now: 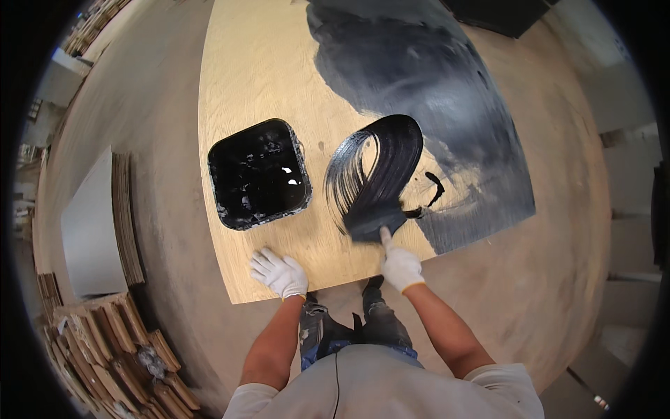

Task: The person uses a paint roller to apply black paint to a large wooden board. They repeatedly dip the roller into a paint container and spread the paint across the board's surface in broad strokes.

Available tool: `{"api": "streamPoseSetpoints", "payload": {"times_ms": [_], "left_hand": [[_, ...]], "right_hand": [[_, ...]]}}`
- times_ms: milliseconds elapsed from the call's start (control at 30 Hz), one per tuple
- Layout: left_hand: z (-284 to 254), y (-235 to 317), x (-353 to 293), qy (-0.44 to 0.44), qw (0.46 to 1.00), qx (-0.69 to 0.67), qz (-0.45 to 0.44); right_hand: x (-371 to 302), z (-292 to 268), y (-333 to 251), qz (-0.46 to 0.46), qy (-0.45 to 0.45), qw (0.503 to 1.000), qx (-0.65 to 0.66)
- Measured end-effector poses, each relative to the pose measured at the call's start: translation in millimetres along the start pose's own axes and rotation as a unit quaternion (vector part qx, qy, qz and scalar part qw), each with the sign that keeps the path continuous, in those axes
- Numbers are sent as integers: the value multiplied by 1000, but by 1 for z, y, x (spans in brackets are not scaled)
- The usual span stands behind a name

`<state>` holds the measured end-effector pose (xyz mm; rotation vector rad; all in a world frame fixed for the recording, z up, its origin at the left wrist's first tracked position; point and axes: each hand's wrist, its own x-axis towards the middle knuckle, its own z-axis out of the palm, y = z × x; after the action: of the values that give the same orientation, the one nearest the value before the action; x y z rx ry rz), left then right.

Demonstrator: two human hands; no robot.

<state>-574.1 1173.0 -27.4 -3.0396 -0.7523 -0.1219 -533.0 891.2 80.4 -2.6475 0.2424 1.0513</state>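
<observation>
A large pale wooden board (pixel 258 77) lies in front of me, its right and far part coated in dark grey-black. My left hand (pixel 280 274), in a white glove, rests flat on the board near its front edge with fingers stretched out. In my right hand (pixel 401 268), also gloved, is a wide dark scraper (pixel 373 223), one finger extended along it. The scraper touches the board at the end of a looped, streaky smear of black coating (pixel 408 143). Left of the smear stands a square-cornered black container (pixel 306 199) holding glossy black coating.
A stack of flat panels (pixel 94 223) stands on the floor at left. Below it are piled brown wooden pieces (pixel 115 356). A dark flat object (pixel 499 14) lies beyond the board's far right. Concrete floor (pixel 565 230) surrounds the board.
</observation>
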Motion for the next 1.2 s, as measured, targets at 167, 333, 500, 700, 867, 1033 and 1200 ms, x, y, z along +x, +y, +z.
{"api": "streamPoseSetpoints", "payload": {"times_ms": [167,333,500,700,867,1033,1200], "left_hand": [[9,-1,-2,-52,998,19,-14],[12,-18,4,-58,997,-52,5],[-25,-103,48,-157,872,-463,-12],[-26,-239,92,-119,880,-450,-91],[-23,-266,75,-163,926,-339,-39],[-16,-228,37,-247,905,-344,-48],[-11,-206,33,-216,913,-326,-115]], "right_hand": [[-22,22,62,89,105,990,30],[-52,86,10,62,181,978,85],[-105,165,-155,-30,12,996,84],[-99,134,-109,30,74,992,101],[-80,107,-23,170,215,942,193],[-113,158,-115,10,66,989,129],[-45,103,-48,6,130,983,130]]}}
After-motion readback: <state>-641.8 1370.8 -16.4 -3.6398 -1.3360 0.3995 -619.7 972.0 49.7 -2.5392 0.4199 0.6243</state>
